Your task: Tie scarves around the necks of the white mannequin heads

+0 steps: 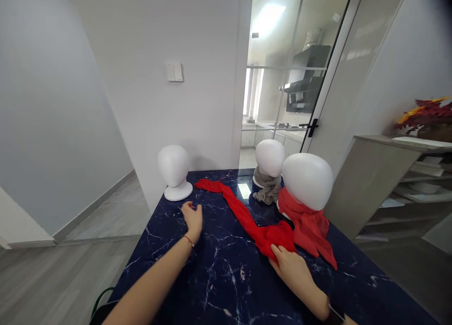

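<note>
A long red scarf (243, 214) lies stretched across the dark blue marbled table (219, 278). My right hand (287, 264) pinches the bunched near end of that scarf. My left hand (192, 219) rests flat on the table with fingers stretched out, just short of a bare white mannequin head (173, 170) at the table's far left corner. A second white head (306, 180) at the right wears another red scarf (310, 226) round its neck. Behind it a third head (270, 158) wears a grey scarf (266, 187).
The table's left edge drops to a grey wood floor (70, 268). A white wall with a light switch (175, 72) stands behind. A glass door (318, 104) opens onto a kitchen. A grey shelf unit (399, 184) with red leaves on top stands at the right.
</note>
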Available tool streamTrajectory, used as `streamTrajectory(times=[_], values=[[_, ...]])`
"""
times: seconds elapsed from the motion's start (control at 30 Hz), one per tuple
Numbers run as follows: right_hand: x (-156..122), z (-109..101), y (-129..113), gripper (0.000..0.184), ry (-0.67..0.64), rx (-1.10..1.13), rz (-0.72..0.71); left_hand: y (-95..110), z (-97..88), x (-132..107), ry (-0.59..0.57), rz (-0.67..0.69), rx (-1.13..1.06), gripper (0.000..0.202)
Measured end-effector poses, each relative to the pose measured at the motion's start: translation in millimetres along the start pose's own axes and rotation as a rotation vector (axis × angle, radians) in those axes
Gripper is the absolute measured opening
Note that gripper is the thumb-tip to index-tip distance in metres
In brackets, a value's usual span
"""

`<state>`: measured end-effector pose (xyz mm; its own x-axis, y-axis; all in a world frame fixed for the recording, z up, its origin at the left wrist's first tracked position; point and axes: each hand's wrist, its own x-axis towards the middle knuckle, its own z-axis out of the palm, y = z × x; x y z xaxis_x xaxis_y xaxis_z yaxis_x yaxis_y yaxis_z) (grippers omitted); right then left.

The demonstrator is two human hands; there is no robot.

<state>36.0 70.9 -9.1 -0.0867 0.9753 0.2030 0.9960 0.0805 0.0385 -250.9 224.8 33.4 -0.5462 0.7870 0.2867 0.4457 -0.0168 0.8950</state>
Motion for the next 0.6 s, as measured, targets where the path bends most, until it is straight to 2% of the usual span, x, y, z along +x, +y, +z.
streamTrajectory(times=[0.07, 0.13, 0.2, 0.3, 0.4, 0.6], values=[[-7, -1, 3, 0.015, 0.013, 0.037, 0.024, -16, -7.6, 48, 0.061, -0.021, 0.083, 0.044], [-7, -1, 5, 0.013, 0.018, 0.088, 0.035, -32, -12.4, 85, 0.082, -0.021, 0.148, 0.065], [-2, 0, 7, 0.012, 0.024, 0.144, 0.038, -44, -13.2, 112, 0.087, -0.016, 0.2, 0.081], [5, 4, 10, 0.015, 0.044, 0.217, 0.04, -56, -7.8, 139, 0.073, 0.007, 0.248, 0.096], [8, 8, 12, 0.016, 0.047, 0.243, 0.046, -59, 1.5, 158, 0.057, 0.045, 0.284, 0.098], [10, 9, 12, 0.014, 0.036, 0.24, 0.053, -58, 13.4, 179, 0.087, 0.04, 0.301, 0.077]])
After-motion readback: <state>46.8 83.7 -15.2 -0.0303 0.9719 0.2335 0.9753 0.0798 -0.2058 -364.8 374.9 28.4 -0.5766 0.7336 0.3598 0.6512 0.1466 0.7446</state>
